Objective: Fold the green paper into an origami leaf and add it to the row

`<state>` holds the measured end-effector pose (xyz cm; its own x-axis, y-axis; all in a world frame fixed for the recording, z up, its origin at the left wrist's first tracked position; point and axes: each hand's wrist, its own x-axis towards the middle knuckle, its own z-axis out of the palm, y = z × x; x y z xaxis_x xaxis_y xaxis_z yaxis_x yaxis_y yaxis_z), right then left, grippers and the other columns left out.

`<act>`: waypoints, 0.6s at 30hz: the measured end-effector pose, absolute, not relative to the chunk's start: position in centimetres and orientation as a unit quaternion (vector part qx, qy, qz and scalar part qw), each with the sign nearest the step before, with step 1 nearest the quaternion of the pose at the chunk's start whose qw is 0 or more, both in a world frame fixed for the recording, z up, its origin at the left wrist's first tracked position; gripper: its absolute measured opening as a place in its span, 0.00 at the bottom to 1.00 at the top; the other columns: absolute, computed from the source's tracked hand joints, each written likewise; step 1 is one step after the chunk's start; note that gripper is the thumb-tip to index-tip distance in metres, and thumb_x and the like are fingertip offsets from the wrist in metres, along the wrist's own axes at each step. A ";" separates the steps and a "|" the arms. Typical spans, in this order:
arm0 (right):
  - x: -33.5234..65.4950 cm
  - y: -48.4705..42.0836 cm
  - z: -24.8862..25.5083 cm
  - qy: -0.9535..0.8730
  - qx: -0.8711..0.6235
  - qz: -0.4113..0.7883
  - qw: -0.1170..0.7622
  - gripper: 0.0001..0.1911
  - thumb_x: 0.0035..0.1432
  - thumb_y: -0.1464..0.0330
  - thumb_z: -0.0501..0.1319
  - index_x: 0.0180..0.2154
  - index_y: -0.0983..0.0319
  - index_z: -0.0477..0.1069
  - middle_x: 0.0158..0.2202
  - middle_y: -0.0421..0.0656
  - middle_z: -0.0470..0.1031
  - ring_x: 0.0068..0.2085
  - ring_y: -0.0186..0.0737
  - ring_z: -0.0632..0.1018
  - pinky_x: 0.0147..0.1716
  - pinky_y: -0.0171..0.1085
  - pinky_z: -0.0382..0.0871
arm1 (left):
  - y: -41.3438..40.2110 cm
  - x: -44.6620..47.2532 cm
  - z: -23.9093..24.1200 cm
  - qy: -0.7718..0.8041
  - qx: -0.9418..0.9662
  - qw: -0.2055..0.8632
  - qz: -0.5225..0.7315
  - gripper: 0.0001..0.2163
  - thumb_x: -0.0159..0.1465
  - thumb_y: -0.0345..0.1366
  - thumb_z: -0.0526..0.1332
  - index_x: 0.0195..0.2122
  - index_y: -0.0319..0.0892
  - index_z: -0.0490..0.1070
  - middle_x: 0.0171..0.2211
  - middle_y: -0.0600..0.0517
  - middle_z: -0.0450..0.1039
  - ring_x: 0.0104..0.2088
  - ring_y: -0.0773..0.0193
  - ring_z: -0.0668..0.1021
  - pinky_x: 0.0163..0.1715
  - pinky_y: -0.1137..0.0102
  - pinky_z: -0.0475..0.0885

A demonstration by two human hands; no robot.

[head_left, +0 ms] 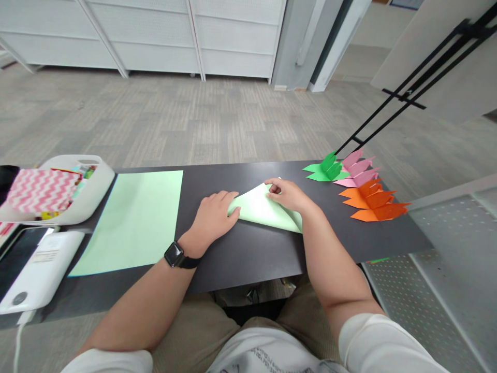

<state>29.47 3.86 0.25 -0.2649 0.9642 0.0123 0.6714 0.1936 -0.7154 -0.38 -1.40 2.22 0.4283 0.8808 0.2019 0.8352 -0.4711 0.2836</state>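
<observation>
A pale green sheet of paper point(264, 211), partly folded over, lies on the black tabletop point(248, 248) in front of me. My left hand point(213, 220) rests on the table with its fingers curled, the fingertips pressing the sheet's left corner. It wears a black watch at the wrist. My right hand point(286, 194) pinches the folded sheet's upper corner between thumb and fingers, with the forearm lying across the paper's right side.
A flat light green sheet point(132, 220) lies to the left. Beyond it stand a white tray point(95, 191) with patterned papers and a white device point(41, 272). Folded green point(325, 168), pink point(359, 168) and orange point(373, 202) paper shapes sit at the far right.
</observation>
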 end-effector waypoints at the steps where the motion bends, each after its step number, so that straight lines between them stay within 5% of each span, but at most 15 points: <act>1: 29.4 3.8 0.2 -0.737 -0.555 0.304 0.237 0.20 0.60 0.68 0.68 0.55 0.56 0.80 0.37 0.40 0.82 0.38 0.41 0.79 0.41 0.39 0.71 | -1.6 -0.3 2.4 0.504 0.844 0.067 0.168 0.19 0.72 0.41 0.62 0.63 0.46 0.73 0.55 0.42 0.79 0.52 0.45 0.80 0.53 0.53 0.75; 8: 28.9 3.4 0.6 -0.750 -0.553 0.291 0.217 0.21 0.61 0.68 0.69 0.56 0.56 0.80 0.38 0.41 0.82 0.38 0.42 0.80 0.42 0.40 0.72 | -5.1 1.2 4.7 0.427 0.885 0.042 0.181 0.19 0.72 0.27 0.55 0.61 0.45 0.75 0.62 0.40 0.74 0.60 0.43 0.75 0.61 0.48 0.72; 18: 28.6 2.5 1.3 -0.752 -0.533 0.329 0.205 0.29 0.60 0.68 0.70 0.63 0.56 0.76 0.37 0.40 0.82 0.37 0.42 0.80 0.42 0.40 0.73 | -9.1 2.5 4.8 0.414 0.901 0.069 0.110 0.26 0.72 0.43 0.67 0.69 0.47 0.68 0.70 0.38 0.70 0.66 0.37 0.73 0.68 0.39 0.66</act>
<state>28.58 2.54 1.30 -0.3466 0.9371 -0.0422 0.6667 0.2145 -0.7138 2.49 -9.11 4.76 0.6325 0.7615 0.1417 0.7309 -0.6473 0.2162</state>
